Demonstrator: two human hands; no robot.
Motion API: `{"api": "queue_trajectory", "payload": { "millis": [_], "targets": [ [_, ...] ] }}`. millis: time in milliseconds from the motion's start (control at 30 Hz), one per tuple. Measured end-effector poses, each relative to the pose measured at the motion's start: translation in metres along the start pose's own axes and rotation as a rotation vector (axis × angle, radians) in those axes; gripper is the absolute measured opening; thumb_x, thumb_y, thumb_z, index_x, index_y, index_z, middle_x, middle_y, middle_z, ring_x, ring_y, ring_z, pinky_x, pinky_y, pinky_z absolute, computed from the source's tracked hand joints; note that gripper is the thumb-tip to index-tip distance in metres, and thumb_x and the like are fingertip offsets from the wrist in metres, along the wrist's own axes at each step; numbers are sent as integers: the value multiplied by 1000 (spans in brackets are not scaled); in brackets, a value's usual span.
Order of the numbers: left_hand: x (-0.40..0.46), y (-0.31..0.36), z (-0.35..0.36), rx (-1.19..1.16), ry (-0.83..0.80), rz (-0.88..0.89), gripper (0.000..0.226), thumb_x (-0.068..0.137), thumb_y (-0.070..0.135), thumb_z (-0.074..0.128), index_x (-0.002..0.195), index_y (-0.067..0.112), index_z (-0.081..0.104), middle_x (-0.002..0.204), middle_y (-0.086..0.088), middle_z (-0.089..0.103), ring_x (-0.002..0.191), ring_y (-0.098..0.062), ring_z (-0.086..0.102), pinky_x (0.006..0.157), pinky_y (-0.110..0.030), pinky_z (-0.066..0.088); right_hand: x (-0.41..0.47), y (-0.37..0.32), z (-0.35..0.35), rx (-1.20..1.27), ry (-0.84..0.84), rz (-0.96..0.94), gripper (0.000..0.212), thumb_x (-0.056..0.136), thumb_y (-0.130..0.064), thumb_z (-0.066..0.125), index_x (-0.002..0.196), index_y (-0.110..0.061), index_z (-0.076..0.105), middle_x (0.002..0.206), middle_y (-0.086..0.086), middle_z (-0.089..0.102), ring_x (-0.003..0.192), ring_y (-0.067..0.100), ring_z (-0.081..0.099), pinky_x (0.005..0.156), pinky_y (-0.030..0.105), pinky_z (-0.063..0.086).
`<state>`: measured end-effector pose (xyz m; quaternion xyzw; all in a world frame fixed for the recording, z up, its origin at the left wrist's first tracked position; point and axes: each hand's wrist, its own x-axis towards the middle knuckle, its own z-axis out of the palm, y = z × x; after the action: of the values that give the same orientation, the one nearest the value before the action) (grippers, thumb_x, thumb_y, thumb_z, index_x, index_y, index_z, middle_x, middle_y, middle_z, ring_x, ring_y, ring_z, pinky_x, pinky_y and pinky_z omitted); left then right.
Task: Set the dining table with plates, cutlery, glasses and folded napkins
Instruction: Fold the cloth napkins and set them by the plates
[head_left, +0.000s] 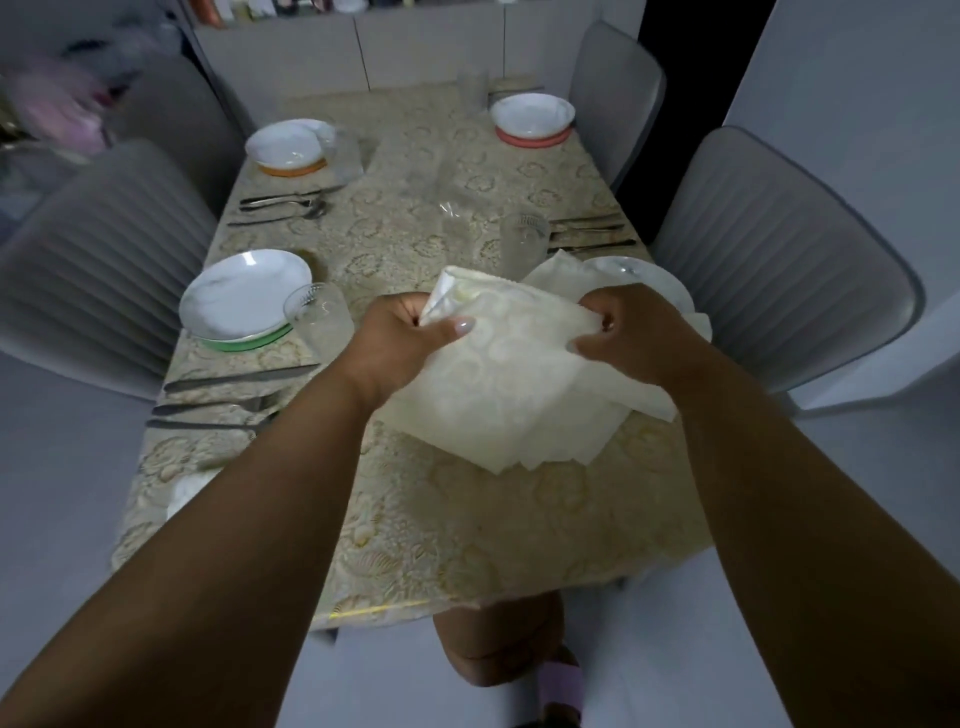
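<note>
Both hands up over near end of desk, clamped on one cream napkin. L hand pinches its left top edge, thumb on top; R hand grips right top edge, fingers curled into cloth. Hands apart, napkin slack between, lower corners hanging just above desk; looks mid-fold, shape not set yet.

Outward: 4 places laid w/ plates. Near-left plate on green mat, glass at its edge, cutlery beside. Near-right plate partly hidden by napkin, glass + cutlery just beyond. Far-left plate on orange mat, cutlery nearby. Far-right plate on red mat, glass behind it.

Judgement: plates, cutlery, glasses look done. Napkins left; something pale by far-left plate and at near-left desk edge, can't tell if napkins.
</note>
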<state>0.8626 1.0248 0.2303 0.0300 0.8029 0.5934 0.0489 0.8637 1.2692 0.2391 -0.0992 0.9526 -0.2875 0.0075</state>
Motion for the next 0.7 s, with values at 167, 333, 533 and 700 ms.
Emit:
{"api": "queue_trajectory", "payload": {
  "millis": [167,333,533,700],
  "targets": [
    [-9,6,-25,-24,123,128,11,90,8,63,98,9,71,77,12,69,69,5,61,66,-12,50,0,-26,12,400,334,-27,14,85,-19,70,96,-15,62,80,-5,59,68,2,52,60,5,36],
    [-55,-50,-24,138,29,64,24,88,5,65,103,24,66,88,14,67,70,13,60,66,-8,45,-24,-15,51,257,154,-83,8,83,-16,70,84,-12,64,70,-10,57,62,-5,53,55,7,36],
    [-120,-135,-1,270,-86,-187,26,90,10,63,84,34,70,70,26,64,66,20,58,64,-6,44,-62,14,107,189,-228,-28,21,81,-23,72,70,-32,57,63,-12,56,55,-2,52,51,13,35],
    [-129,-151,7,121,-51,-304,24,93,11,60,95,29,76,92,11,74,90,-1,68,87,-28,55,-67,26,119,414,-335,86,21,76,-26,78,92,-19,66,82,-7,66,76,5,62,68,21,47]
  ]
}}
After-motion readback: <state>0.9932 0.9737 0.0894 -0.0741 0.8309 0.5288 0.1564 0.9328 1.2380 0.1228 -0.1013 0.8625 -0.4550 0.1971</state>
